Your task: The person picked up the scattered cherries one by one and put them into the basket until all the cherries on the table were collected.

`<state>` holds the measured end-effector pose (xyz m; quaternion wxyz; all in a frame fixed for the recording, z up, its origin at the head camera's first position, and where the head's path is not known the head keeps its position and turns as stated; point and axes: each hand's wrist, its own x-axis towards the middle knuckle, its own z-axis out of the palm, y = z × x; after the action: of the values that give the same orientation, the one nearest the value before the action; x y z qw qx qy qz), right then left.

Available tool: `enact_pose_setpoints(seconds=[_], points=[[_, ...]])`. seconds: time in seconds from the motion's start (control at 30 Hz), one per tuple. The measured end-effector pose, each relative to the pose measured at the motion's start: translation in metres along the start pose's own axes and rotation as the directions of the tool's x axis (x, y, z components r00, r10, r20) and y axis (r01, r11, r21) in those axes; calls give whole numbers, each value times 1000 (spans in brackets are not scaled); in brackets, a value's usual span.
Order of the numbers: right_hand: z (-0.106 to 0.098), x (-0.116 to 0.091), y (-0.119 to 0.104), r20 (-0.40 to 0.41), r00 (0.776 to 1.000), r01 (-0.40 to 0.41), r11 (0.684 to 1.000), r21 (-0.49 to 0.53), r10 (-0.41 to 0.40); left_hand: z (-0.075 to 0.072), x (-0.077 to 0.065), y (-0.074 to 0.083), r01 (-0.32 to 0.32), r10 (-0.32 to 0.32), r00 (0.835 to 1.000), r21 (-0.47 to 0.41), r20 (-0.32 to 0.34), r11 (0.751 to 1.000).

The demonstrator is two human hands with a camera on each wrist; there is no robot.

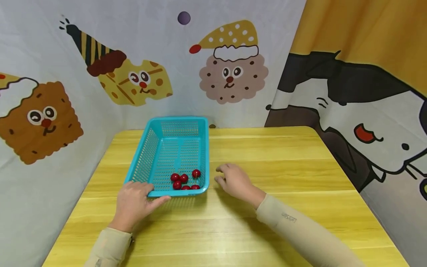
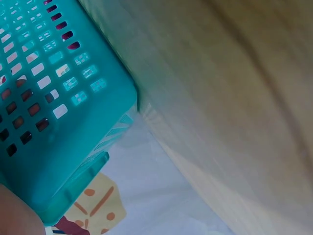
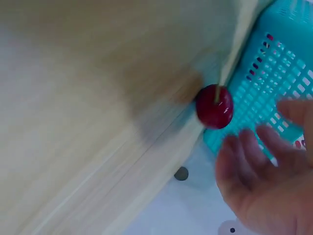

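Observation:
A turquoise plastic basket (image 1: 205,155) with perforated walls stands on the table, several red cherries (image 1: 177,184) inside at its near end. My left hand (image 1: 133,202) grips the near left corner of its rim, fingers over the edge and thumb along the front. To the right of the basket, my right hand (image 1: 236,182) is held low with loosely bent fingers and nothing between them. The right wrist view shows a single cherry (image 3: 214,106) with its stem, outside the basket and just off those fingertips. That cherry is not visible in the head view.
The light wooden table (image 1: 267,155) runs back to a white cloth (image 1: 150,22) printed with cartoon food figures. A yellow curtain (image 1: 373,33) with a large cartoon animal hangs at the right.

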<state>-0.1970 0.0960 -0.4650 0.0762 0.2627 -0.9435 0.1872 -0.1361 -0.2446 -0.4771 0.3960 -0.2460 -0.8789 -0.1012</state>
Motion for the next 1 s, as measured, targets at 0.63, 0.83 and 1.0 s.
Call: enact_pose_setpoints(seconds=[0.63,0.83,1.0], points=[[0,-42,17,169,981,105,993,-56,-94,-1,4,-1,-5,5,1000,-9,-14,1000],[-21,-28,12,172,982,82,997,-10,-79,-1,3,-1,-4,4,1000,-7,-8,1000],[-51,5,-10,53,995,77,991,106,-83,-1,2,1,-2,2,1000,-7,-10,1000]])
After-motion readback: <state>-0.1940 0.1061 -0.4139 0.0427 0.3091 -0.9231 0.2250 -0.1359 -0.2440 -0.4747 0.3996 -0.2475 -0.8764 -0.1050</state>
